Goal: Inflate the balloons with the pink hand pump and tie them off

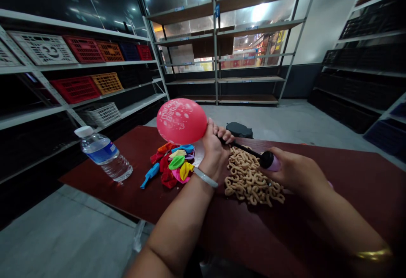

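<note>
A red inflated balloon point(181, 120) with white birthday lettering sticks out to the left of my left hand point(217, 140). That hand is closed around the balloon's neck and the black end of a balloon pump point(267, 159); its fingers hide the joint. My right hand point(293, 170) wraps the pump's purple part, with the black rod stretching between both hands. Below the balloon lies a pile of limp, colourful balloons point(177, 162). Under the rod is a heap of tan, curled, ring-like pieces point(250, 178), perhaps snacks.
A clear water bottle point(104, 153) with a white cap stands at the left of the dark red table point(228, 231). Metal shelves point(215, 58) stand behind, and more on the left hold plastic crates point(78, 89). A dark object point(239, 130) shows beyond the table's far edge.
</note>
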The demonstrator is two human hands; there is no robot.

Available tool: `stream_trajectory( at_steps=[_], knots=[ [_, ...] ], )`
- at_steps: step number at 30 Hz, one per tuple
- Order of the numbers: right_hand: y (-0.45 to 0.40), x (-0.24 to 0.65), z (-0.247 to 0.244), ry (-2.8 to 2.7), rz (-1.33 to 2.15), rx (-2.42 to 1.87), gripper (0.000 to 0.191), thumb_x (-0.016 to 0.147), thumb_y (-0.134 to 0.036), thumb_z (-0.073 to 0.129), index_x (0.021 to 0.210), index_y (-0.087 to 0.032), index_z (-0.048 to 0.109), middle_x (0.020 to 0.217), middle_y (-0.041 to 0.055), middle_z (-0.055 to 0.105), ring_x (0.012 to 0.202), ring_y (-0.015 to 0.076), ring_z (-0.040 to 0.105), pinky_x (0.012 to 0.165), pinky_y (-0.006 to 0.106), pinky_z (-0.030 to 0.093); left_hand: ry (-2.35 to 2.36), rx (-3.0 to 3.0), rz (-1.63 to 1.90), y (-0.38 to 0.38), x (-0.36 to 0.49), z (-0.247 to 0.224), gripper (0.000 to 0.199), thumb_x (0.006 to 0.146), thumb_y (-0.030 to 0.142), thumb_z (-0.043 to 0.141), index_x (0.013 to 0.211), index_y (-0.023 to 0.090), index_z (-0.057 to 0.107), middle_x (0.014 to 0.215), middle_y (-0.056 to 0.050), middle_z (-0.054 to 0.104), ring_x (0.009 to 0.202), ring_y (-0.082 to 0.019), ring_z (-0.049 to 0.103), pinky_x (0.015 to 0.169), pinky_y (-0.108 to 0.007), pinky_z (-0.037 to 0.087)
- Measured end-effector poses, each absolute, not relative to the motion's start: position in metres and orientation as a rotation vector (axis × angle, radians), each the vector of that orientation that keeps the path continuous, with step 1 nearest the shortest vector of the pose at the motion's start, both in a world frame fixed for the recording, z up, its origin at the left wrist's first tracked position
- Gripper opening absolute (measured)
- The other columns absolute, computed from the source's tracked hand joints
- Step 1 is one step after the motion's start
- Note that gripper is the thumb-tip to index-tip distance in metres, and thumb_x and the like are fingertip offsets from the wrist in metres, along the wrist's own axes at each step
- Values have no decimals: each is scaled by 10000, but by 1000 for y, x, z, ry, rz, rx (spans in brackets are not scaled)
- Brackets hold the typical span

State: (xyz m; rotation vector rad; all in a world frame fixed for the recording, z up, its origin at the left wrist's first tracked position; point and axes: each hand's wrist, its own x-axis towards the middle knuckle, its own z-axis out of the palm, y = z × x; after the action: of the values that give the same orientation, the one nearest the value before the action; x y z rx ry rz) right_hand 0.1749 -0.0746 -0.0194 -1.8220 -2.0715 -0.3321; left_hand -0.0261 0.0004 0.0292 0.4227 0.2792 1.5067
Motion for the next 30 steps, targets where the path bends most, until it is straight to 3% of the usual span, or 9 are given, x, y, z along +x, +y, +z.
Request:
stream_trajectory(
  at_steps=[6,16,24,30],
  knots=[
    [-72,190,-19,-2096,-379,-1936,517,758,-715,562,1049,-297,655,774,38,738,629,252,665,517,315,303,273,382,1600,16,-40,26,458,970,404,492,610,208,286,459,73,271,359,-78,290,417,-236,222],
    [-81,166,-18,-2095,-365,-1849,487,782,-625,563,1098,-261,636,822,61,752,641,259,680,517,318,278,307,410,1418,-28,15,15,525,955,466,516,567,191,293,435,63,272,360,-73,280,420,-221,233],
    [-96,142,-7,-2008,-364,-1787,300,760,-527,609,846,-242,575,689,47,694,571,231,635,514,311,254,182,645,1371,-60,32,15,605,849,584,628,516,178,327,433,47,297,387,-67,299,430,-231,243],
    [-103,131,-3,-1936,-378,-1567,309,791,-481,619,966,-227,600,796,55,719,643,223,650,526,305,306,190,668,1332,-66,19,33,612,864,621,567,517,184,316,441,49,281,391,-68,290,440,-238,250]
  ],
)
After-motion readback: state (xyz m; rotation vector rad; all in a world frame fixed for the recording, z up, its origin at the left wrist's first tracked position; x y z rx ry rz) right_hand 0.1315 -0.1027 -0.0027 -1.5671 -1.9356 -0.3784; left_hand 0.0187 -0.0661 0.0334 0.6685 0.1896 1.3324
